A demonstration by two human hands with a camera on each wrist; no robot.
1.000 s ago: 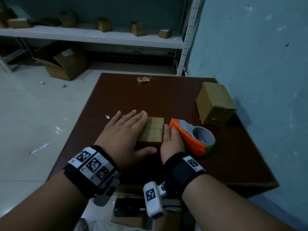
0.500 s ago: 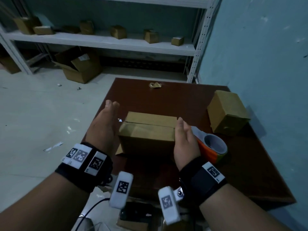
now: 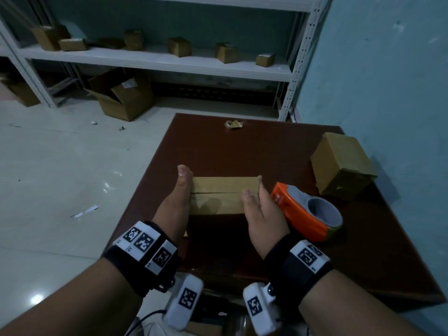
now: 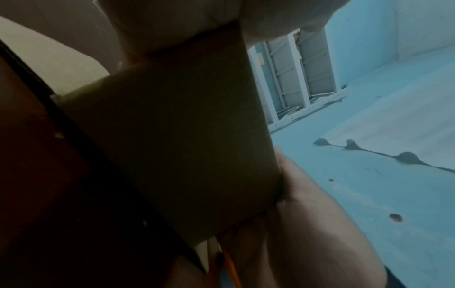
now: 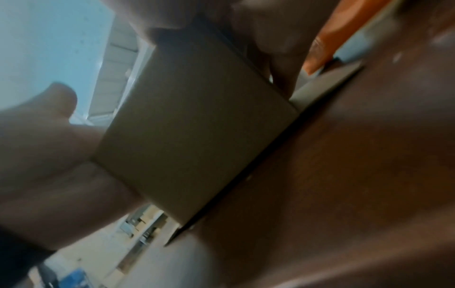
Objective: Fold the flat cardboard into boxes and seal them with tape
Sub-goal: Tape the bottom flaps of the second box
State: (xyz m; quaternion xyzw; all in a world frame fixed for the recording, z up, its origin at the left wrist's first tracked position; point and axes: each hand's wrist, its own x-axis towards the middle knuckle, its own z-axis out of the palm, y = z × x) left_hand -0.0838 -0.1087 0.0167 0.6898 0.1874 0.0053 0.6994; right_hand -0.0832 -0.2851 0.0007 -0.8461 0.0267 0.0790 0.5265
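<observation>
Two flat hands, left hand (image 3: 178,195) and right hand (image 3: 263,209), press the box (image 3: 224,196) between them at table (image 3: 242,146) centre, likely squaring it so its top flaps meet at the untaped seam. At 3 o'clock, just beside the right hand, lies the dispenser (image 3: 308,212); a sealed box (image 3: 341,163) sits at 2 o'clock, and bare table runs toward 12.

Left wrist view: straight fingers lie against the box's side.

Right wrist view: the box's lower edge meets the table; the dispenser's orange crowds 1 o'clock.
</observation>
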